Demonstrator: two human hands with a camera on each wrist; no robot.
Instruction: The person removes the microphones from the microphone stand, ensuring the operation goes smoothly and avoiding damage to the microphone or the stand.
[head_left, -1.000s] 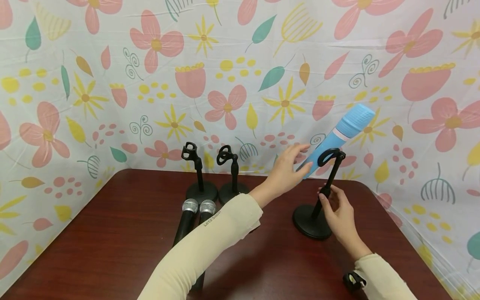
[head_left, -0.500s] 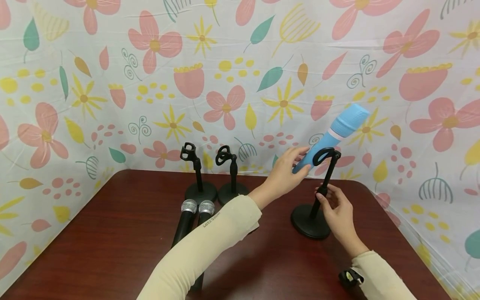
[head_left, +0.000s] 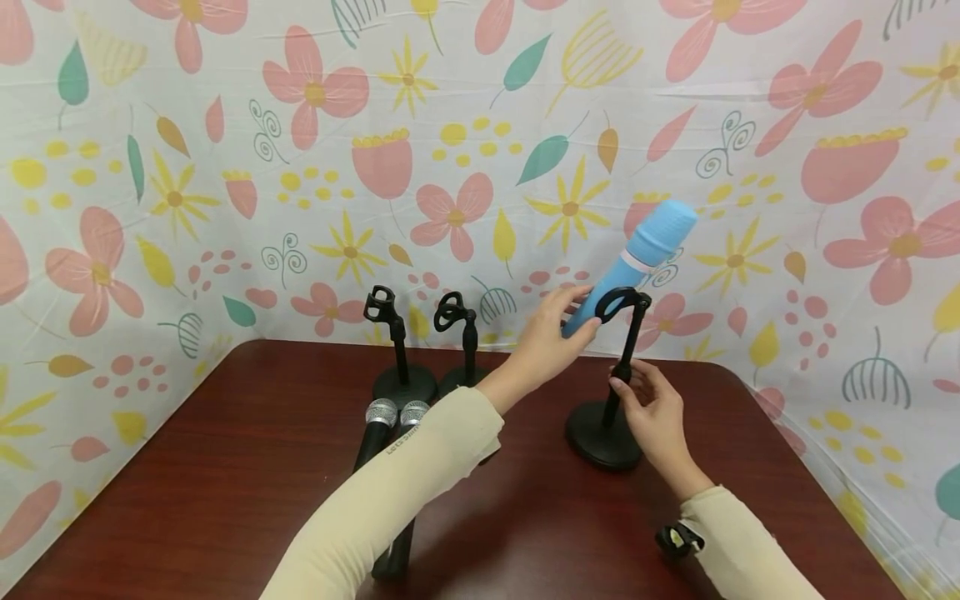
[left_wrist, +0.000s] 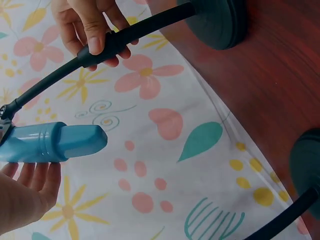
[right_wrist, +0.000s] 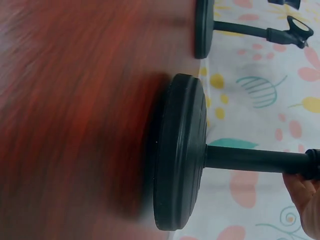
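Observation:
My left hand (head_left: 543,346) grips the lower end of a light blue microphone (head_left: 656,237), which tilts up to the right with its head high. The clip ring of a black desktop microphone stand (head_left: 632,337) overlaps the microphone's body in the head view. Thumb and fingers of my right hand (head_left: 660,421) pinch the stand's pole around its collar. In the left wrist view the blue microphone (left_wrist: 75,141) lies across my left fingers, its tail pointing right, with the clip beside it at the left edge. The stand's round base (right_wrist: 182,155) is close over the tabletop in the right wrist view.
Two more black microphone stands (head_left: 401,379) (head_left: 469,342) with clips on top stand at the back of the brown table (head_left: 247,467). Two black microphones with silver heads (head_left: 382,411) (head_left: 414,413) lie before them, partly under my left sleeve. A flowered cloth (head_left: 450,100) hangs behind.
Both hands have moved left, carrying the blue microphone and the stand with them. The microphone's head now sits further left, and the stand is closer to the other stands.

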